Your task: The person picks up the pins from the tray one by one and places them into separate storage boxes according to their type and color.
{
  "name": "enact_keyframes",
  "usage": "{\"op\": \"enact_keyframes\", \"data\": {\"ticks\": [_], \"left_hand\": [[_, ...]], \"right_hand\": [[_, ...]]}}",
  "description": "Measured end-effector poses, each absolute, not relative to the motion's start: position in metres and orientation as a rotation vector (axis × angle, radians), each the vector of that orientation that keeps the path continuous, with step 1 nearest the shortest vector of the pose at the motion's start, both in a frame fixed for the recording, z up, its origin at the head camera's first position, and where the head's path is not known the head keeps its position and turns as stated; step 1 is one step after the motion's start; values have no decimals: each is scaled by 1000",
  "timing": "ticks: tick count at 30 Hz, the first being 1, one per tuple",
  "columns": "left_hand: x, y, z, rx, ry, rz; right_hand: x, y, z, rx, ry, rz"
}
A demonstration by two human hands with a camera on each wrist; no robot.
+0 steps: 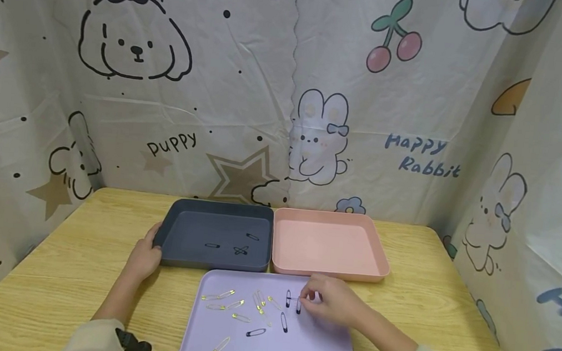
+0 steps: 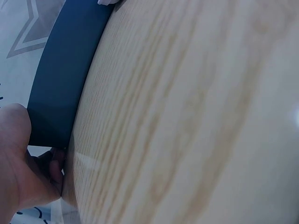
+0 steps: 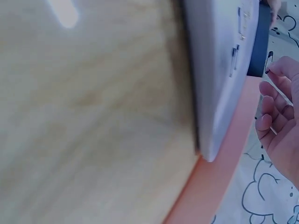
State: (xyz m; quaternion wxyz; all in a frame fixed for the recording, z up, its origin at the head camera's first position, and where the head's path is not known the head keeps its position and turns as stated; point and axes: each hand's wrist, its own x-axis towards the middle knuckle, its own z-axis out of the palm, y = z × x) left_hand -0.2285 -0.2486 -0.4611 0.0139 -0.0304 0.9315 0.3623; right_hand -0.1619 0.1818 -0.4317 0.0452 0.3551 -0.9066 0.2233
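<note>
My right hand (image 1: 332,300), over the lilac tray (image 1: 316,348), pinches a black safety pin (image 3: 269,60) between thumb and forefinger. Close to those fingertips lies another black safety pin (image 1: 288,298). Further black safety pins, one of them (image 1: 284,322) towards the middle, and several gold safety pins (image 1: 220,347) are spread over the lilac tray. At the front left corner of the dark grey tray (image 1: 188,256), my left hand (image 1: 143,258) grips its side. Inside that tray are several black safety pins (image 1: 212,245), two of them crossed.
A pink tray (image 1: 330,246) stands against the right side of the dark grey one, behind the lilac tray. All three are on a wood-grain table (image 1: 427,283). A printed cloth (image 1: 249,83) hangs behind and at both sides.
</note>
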Motion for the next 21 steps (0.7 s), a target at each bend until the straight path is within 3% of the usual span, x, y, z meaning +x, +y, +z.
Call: {"op": "enact_keyframes", "data": {"ticks": [21], "left_hand": [[-228, -249, -460, -100, 2895, 1141]], "right_hand": [[-206, 141, -395, 1047, -2682, 673]]}}
